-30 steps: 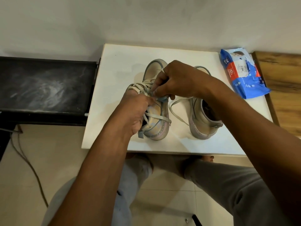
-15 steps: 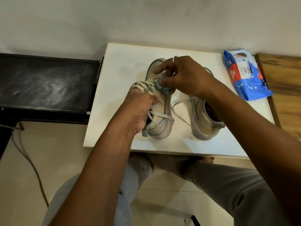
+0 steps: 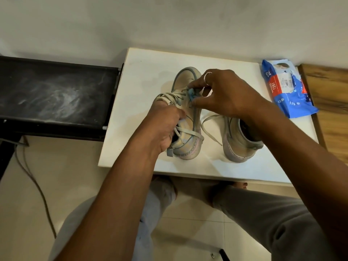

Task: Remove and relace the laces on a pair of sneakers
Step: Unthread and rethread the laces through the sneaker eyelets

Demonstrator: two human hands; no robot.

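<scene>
White rectangular tabletop (image 3: 146, 76) carries a pair of beige canvas sneakers w/ lilac soles, side by side, toes twd the wall. The lefthand sneaker (image 3: 185, 80) sits under both hands, the righthand sneaker (image 3: 235, 147) is just beside it w/ a loose pale flat lace (image 3: 211, 133) trailing onto the top, and a blue plastic wipes pack (image 3: 288, 91) lies at the far rt corner. Left hand (image 3: 163, 125) is curled round the lefthand sneaker's collar & laces; right hand (image 3: 226, 93) pinches a small blue tab (image 3: 192, 95) at mid-shoe.

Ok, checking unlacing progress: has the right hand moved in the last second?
Yes. Against the white table, the right hand has shifted away from the near edge toward the wall, along the held sneaker toward its toe.
</scene>
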